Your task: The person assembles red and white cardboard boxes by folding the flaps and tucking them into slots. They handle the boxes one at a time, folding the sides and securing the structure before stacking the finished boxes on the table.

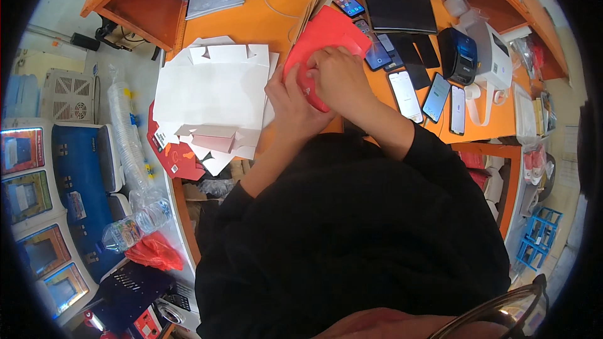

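Observation:
A red cardboard piece, partly folded, with brown edges showing at its upper left, is held up in front of me above the orange desk. My left hand wraps its lower left side. My right hand has its fingers bent and pressed against the red face; the fingertips are partly hidden. Left of my hands lies a stack of flattened cartons, white side up, with cut flaps. Beneath it, a red printed carton sticks out at the desk's left edge.
To the right, several phones lie on the orange desk, among them a white-screened phone. A black tablet lies behind them. A black label printer stands beside a white device. Left of the desk are stacked plastic cups and a bottle.

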### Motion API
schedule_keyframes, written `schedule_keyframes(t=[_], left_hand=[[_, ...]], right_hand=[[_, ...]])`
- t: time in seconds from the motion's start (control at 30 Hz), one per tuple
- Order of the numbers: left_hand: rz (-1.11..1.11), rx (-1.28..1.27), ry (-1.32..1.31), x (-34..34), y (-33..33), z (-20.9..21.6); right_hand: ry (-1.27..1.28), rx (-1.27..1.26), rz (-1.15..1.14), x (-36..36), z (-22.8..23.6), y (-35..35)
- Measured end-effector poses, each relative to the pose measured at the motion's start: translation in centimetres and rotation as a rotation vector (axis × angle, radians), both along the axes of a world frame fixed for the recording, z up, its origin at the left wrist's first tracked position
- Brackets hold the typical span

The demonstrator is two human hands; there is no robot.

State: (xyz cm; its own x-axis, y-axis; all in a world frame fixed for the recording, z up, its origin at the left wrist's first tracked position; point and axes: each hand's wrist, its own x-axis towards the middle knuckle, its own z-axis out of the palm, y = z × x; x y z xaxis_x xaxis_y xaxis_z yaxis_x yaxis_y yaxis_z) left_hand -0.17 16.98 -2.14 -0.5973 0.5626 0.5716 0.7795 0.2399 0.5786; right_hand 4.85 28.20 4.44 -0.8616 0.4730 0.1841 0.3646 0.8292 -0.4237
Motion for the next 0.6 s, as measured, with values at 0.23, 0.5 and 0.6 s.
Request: schedule_keyframes(t=[0.23,0.5,0.6], left_hand=[[0.021,-0.189,0.036,-1.1,-0.6,0.3],[0.084,-0.367,-0.021,-2.2,-3.1,3.3],[-0.019,-0.403,-0.054,-2.3,-3.6,3.6]], right_hand=[[-0.042,-0.161,0.195,-0.7,0.0,1.5],[0.538,-0.155,-0.083,0.9,-0.6,5.6],[0.152,-1.099,-0.038,1.4,-1.1,8.3]])
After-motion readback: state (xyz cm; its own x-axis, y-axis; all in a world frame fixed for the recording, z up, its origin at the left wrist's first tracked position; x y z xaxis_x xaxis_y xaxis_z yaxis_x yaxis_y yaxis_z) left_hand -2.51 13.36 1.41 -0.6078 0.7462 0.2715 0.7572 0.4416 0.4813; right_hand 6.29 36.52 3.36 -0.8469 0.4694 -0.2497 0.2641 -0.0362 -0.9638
